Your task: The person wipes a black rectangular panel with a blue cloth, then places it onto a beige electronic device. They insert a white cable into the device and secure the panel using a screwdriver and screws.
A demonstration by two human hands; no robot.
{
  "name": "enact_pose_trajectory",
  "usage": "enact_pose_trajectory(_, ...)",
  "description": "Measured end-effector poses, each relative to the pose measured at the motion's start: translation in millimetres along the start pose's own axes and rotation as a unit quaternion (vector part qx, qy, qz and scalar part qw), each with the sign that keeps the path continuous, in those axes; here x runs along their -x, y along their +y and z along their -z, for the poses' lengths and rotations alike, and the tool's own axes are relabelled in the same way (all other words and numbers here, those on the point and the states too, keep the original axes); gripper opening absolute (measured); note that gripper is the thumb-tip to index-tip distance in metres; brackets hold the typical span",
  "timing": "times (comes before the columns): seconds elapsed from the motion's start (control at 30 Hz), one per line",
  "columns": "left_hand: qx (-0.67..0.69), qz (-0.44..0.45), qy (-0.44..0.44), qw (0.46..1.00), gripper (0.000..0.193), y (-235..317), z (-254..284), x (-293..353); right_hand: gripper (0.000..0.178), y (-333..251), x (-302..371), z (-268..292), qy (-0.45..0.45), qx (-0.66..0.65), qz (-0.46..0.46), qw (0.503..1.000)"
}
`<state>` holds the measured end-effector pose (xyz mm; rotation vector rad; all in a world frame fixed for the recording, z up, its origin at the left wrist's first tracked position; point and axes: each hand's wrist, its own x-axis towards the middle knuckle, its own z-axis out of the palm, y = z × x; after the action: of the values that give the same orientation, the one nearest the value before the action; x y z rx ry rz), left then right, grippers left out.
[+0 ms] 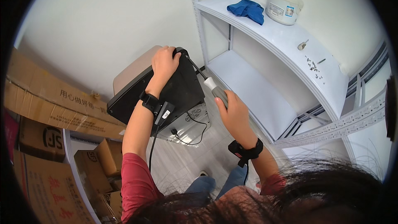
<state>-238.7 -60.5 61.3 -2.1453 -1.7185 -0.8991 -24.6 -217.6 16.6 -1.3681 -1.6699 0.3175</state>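
My right hand is wrapped round the grey-and-white handle of a screwdriver. Its dark shaft slants up and left, and the tip meets the upper right corner of a black panel. That panel forms one face of a bulky object with a beige-brown side. My left hand grips the panel's top edge close to the tip, fingers curled over the rim. Whether the tip sits in a screw is too small to tell. A black power cord hangs below, beside a shiny silvery surface.
On the white shelf to the right are a blue cloth, a white rice cooker, a small tool bit and several scattered screws. Cardboard boxes crowd the left. A wall stands behind.
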Motion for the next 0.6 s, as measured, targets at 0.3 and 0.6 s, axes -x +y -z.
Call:
enact_pose_trajectory(0.3,-0.006,-0.005,-0.018,1.0,0.025,-2,1,-1,0.033,-6,-9,-14,0.025,0.024,0.009,0.999)
enact_pose_trajectory(0.6,-0.013,-0.017,-0.009,1.0,0.024,-3,1,-1,0.031,-10,-18,-15,0.006,0.042,0.007,0.999)
